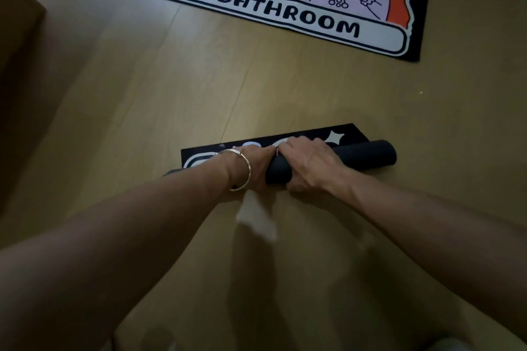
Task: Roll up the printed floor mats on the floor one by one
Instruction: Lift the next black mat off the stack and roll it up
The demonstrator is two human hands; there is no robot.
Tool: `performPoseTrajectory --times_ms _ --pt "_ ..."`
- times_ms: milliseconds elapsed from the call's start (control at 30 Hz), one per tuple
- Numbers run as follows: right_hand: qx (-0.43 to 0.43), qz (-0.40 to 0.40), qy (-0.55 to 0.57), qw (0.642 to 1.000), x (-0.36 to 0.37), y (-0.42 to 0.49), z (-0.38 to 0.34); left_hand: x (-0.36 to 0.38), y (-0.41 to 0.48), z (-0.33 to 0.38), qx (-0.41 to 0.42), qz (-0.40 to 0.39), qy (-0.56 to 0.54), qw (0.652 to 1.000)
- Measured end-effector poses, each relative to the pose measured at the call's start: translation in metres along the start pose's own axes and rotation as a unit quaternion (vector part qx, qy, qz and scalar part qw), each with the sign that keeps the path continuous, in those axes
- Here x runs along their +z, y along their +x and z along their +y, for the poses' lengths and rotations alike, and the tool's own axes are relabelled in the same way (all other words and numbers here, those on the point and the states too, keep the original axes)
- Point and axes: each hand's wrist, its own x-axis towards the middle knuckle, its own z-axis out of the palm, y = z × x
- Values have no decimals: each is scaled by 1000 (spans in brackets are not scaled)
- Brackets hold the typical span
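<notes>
Both the left hand and right hand grip a nearly rolled dark mat, a flat BATHROOM mat beyond.

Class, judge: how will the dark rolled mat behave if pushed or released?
The rolled mat is probably floppy, having curled into a tight tube. Round, it would likely roll on the smooth floor. Since left hand and right hand grip it, it may loosen if released.

The roll is plain dark grey outside; its flat strip is black with 1 white star. The far mat is black-edged: white banner, black BATHROOM letters, orange hair, pink hearts. The floor is pale wood.
</notes>
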Motion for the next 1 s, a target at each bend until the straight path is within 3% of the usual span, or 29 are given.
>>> performPoseTrajectory --times_ms 133,333,467,533,700,867,933,1000 --pt "12 -27 55 998 -8 3 3 4 -6 1 6 62 -2 998" --pt "-4 3 12 1000 -1 0 -5 -2 -3 -4 -6 11 -35 999" --pt "56 -106 94 988 -15 3 -3 10 -10 5 4 108 110 988" --pt "54 -120 97 986 -19 3 -2 14 -10 5 -3 131 128 983" --pt "53 -97 53 992 -10 2 -10 1 -3 5 -30 19 51 998" --pt "59 -124 166 976 -15 10 5 5 -7 2 10 127 152 980" --pt "51 -100 144 983 -13 7 4 2 -6 3 -5 105 146 984" --pt "39 -62 72 995 -8 5 -3 -5 -5 3 -24 34 77 996"
